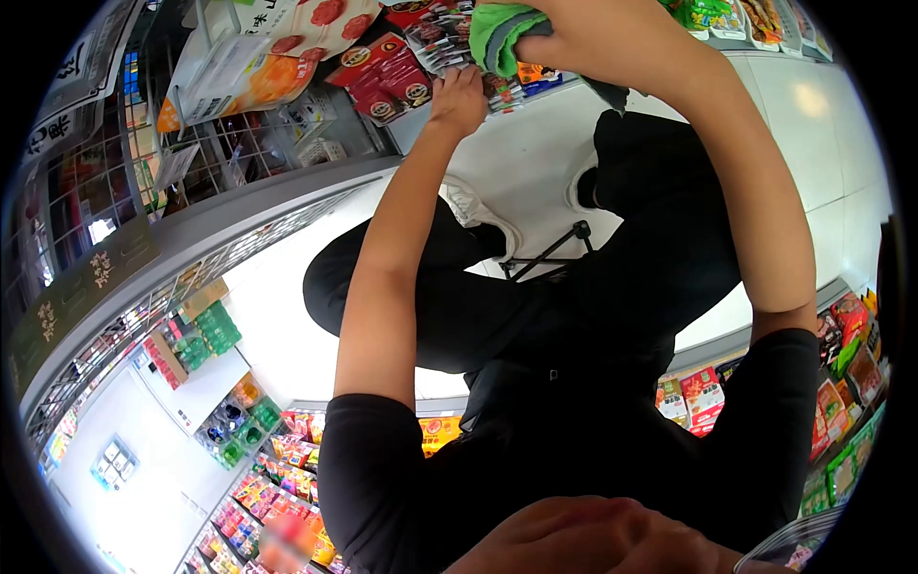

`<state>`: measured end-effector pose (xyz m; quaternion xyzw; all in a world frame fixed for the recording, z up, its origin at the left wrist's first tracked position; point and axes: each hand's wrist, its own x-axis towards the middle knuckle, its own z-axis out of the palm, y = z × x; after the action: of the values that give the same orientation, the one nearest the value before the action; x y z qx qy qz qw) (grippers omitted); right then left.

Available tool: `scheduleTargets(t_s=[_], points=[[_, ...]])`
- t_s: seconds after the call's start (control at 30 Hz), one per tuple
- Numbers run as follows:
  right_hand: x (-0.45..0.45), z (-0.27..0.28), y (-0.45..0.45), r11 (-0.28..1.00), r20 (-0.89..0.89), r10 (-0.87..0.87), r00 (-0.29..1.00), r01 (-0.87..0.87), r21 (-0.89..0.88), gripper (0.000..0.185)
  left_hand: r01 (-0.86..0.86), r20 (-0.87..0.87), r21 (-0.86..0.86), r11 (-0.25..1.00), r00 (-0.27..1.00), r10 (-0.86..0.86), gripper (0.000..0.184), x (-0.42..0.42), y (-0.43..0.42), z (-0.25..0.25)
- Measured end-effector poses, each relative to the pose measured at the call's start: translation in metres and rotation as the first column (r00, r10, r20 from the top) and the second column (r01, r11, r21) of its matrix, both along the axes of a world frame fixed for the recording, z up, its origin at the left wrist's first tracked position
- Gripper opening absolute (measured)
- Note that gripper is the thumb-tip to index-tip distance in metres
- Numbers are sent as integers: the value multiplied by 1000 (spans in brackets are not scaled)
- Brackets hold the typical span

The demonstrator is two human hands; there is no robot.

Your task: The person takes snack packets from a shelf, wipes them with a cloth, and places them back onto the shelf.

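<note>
My right hand (564,38) is closed round a bunched green and grey cloth (495,40) at the top of the view, over the lowest shelf. My left hand (459,101) lies against the front of a row of small dark packets (448,43), its fingers apart and touching them. Left of that hand stand red boxed packs (384,78) with round dark emblems. Below the cloth, a blue and orange packet (537,77) shows at the shelf edge. What lies behind my right forearm is hidden.
A wire rack (215,158) with hanging bags stands at upper left, a grey rail (277,187) along it. Between my feet is a small black folding frame (550,251) on the white tiled floor (535,163). Shelves of packaged snacks (841,402) are behind me. Green packs (760,19) sit at upper right.
</note>
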<state>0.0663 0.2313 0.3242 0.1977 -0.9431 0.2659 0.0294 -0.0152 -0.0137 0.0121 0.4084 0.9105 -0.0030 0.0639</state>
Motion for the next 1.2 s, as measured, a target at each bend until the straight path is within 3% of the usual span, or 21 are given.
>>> scheduleTargets(t_s=[0.1,0.27,0.4,0.53,0.63,0.67,0.77,0.8,0.93,1.03,1.07,1.17,1.2], points=[[0,-1,-2,1000,2,6,1000,-6,-13,28,8,41,130,991,999,-13,51,-4,-8,20],[2,-2,-2,1000,-14,0,1000,0,6,34,57,120,286,957,988,-95,33,-23,-22,75],[0,-8,-2,1000,-55,-4,998,4,2,36,80,86,463,883,987,-134,31,-26,-34,132],[1,-9,0,999,-61,-2,998,-1,-44,36,-192,315,622,759,949,-18,29,-15,-50,182],[3,-2,-4,992,-49,48,998,-54,-117,35,-686,758,545,483,649,67,24,7,-56,214],[2,2,-6,986,-46,75,996,-81,-148,35,-739,798,536,408,601,39,23,8,-59,217],[-5,-9,-11,971,-70,16,997,-33,-238,36,-821,860,500,275,510,-39,22,14,-59,233],[-3,5,-15,978,-62,-11,998,-2,-208,39,-823,858,511,248,505,-92,25,13,-59,232],[-5,-3,-18,932,-44,-91,995,69,-356,42,-860,851,481,169,412,-325,35,7,-60,242],[-6,-10,-14,838,93,-180,979,202,-507,42,-918,895,348,190,266,-357,25,8,-58,249],[-9,-22,-1,823,259,-204,944,309,-476,35,-941,878,298,157,206,-431,24,5,-59,244],[-8,-10,-4,782,437,-252,864,448,-434,32,-966,845,188,178,67,-531,24,6,-61,235],[-7,-10,-10,720,513,-296,806,541,-434,38,-928,815,326,181,179,-551,32,5,-58,226]])
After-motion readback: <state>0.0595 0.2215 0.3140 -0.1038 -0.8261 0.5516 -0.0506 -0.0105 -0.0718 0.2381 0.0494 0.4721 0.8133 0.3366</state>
